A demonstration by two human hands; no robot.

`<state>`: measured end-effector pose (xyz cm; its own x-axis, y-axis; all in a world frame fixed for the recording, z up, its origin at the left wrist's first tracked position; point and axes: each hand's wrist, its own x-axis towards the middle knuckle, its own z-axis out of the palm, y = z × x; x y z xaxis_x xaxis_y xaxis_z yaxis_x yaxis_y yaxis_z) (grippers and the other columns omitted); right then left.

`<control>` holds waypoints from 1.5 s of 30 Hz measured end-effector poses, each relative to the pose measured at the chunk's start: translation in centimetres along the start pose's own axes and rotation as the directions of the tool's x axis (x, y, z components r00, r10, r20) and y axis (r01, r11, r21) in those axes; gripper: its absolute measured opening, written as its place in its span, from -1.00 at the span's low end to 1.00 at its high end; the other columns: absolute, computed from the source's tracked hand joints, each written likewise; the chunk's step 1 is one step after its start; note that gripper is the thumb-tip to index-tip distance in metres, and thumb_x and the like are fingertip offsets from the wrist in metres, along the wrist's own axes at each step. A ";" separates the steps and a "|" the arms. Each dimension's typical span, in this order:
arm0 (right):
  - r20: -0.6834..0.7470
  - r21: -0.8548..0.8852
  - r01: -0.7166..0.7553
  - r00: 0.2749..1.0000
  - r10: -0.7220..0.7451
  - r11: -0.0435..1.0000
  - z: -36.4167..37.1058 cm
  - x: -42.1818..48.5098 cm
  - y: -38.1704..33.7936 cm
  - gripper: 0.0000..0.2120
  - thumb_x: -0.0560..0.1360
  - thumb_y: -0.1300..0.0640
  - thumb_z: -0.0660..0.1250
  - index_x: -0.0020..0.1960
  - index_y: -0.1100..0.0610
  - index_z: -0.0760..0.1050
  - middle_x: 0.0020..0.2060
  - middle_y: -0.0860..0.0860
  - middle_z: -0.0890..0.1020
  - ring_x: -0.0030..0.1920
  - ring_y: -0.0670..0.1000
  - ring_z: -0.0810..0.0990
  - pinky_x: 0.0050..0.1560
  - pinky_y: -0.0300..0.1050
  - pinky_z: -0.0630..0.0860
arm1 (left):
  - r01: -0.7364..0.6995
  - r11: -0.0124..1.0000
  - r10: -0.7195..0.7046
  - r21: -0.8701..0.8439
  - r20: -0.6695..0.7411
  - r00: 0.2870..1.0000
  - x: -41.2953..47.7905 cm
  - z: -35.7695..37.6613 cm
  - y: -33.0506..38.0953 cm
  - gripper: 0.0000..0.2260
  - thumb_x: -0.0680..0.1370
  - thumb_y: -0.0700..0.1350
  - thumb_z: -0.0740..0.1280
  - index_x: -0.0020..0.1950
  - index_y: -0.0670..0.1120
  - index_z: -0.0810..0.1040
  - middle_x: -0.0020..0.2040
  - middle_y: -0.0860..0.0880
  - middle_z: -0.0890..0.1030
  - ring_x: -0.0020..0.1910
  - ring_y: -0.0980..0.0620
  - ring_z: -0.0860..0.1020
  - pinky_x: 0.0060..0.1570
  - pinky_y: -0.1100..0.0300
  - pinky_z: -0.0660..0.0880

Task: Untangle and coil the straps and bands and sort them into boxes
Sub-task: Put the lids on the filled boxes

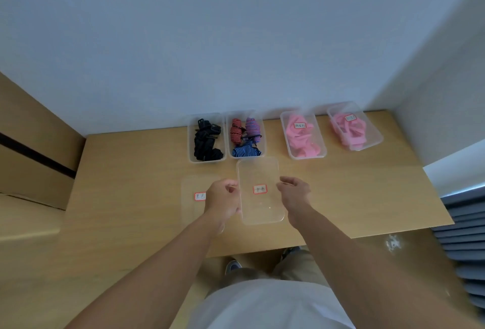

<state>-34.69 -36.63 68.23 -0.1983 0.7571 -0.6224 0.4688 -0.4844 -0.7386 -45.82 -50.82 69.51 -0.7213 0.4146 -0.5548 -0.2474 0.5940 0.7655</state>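
Observation:
A clear plastic lid with a red-framed label is held above the wooden table. My left hand grips its left edge and my right hand grips its right edge. Behind it stands an open box of coiled striped straps, red, purple and blue. To that box's left an open box holds black straps. A second clear lid with a red-framed label lies flat on the table, partly under my left hand.
Two clear boxes of pink bands, both lidded and labelled, stand at the back right. A white wall rises right behind the row. A wooden cabinet flanks the table on the left, grey slats on the right.

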 end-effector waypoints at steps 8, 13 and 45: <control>0.130 0.054 0.184 0.973 -0.190 0.981 2.0 2.3 -4.5 -0.67 0.58 0.21 0.37 0.33 0.11 0.55 0.05 -0.05 0.67 -0.01 -0.04 0.62 0.14 -0.02 0.60 | -0.146 0.989 0.142 -0.027 -0.120 0.983 2.9 -0.5 4.5 -0.80 0.63 -0.21 0.32 -0.07 0.05 0.66 -0.19 -0.15 0.68 -0.29 -0.04 0.62 -0.10 -0.07 0.68; 0.146 -0.021 0.241 0.961 -0.235 0.970 4.0 4.8 -8.5 -0.73 0.56 0.24 0.36 0.25 0.07 0.61 0.08 0.03 0.68 0.00 0.00 0.62 0.08 -0.05 0.59 | -0.184 0.981 0.193 0.065 -0.160 0.968 5.7 -0.7 7.5 -0.77 0.64 -0.20 0.29 0.24 -0.07 0.65 0.13 -0.01 0.67 0.09 -0.15 0.67 0.14 -0.10 0.62; 0.197 -0.549 0.339 0.941 -0.277 0.764 3.4 7.9 -10.6 -0.83 0.61 0.12 0.24 0.04 0.17 0.56 -0.10 0.08 0.62 -0.11 0.08 0.52 -0.14 -0.11 0.37 | 0.001 0.881 0.137 0.473 -0.258 0.956 7.8 1.8 9.8 -0.79 0.64 -0.17 0.30 -0.19 0.02 0.47 -0.21 0.01 0.54 -0.21 -0.01 0.49 -0.12 0.05 0.55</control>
<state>-44.15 -27.03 70.31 -0.4853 0.7601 -0.4321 0.7635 0.1276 -0.6330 -52.68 -40.53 72.09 -0.8905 0.3003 -0.3419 0.0869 0.8498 0.5200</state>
